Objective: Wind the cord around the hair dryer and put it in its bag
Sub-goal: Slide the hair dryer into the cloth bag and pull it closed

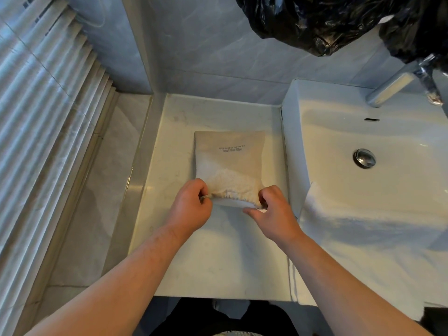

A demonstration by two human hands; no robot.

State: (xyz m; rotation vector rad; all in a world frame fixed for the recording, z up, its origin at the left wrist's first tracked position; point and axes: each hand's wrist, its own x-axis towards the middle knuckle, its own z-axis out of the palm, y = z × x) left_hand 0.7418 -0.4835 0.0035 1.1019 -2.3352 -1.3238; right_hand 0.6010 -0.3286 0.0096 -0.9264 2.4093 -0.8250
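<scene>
A beige cloth bag (pixel 229 161) printed "HAIR DRYER" lies on the white counter (pixel 218 251), its gathered drawstring mouth turned toward me. My left hand (pixel 191 209) pinches the drawstring at the left end of the mouth. My right hand (pixel 274 209) pinches the right end of the mouth, with its other fingers spread. The bag bulges near the mouth. The hair dryer and its cord are hidden from view.
A white washbasin (pixel 363 190) with a chrome drain (pixel 364 158) and a tap (pixel 397 86) stands at the right. A black plastic bag (pixel 327 23) hangs above it. A white towel (pixel 322 214) drapes over the basin's edge. A ribbed wall (pixel 48 105) runs along the left.
</scene>
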